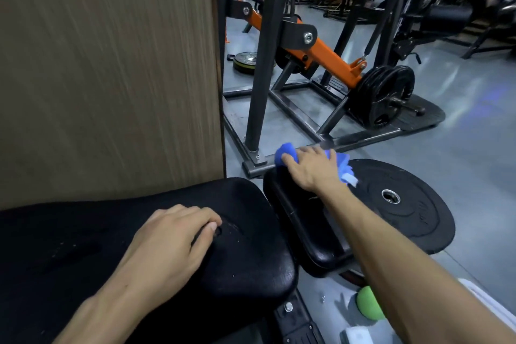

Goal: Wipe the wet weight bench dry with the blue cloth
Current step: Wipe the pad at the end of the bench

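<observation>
**Head view: cloth pressed at the far end of the bench seat**

Head view is taken from above a black padded weight bench [83, 246], which is seen in two sections: a broad back pad at lower left and a smaller seat pad [296, 209] beyond it, with a narrow gap between them. Small pale specks are scattered over the back pad's worn surface. The left hand [173, 240] is rested on the back pad, fingers loosely curled with their tips on the vinyl and nothing held. The right hand [312, 170] is laid over the blue cloth [284, 155] at the far end of the seat pad; the cloth is bunched under the palm and spread fingers, with folds showing on both sides of the hand. Whether the fingers are closed round it cannot be told.

A brown wood-grain panel [111, 64] is stood close behind the bench on the left. A black weight plate [402, 204] is laid flat on the glossy grey floor [460, 134] just right of the seat pad. Beyond, a black-and-orange plate-loaded machine [329, 56] is seen, with more equipment in the dim background. A green ball [368, 304] is seen under the right forearm.
</observation>
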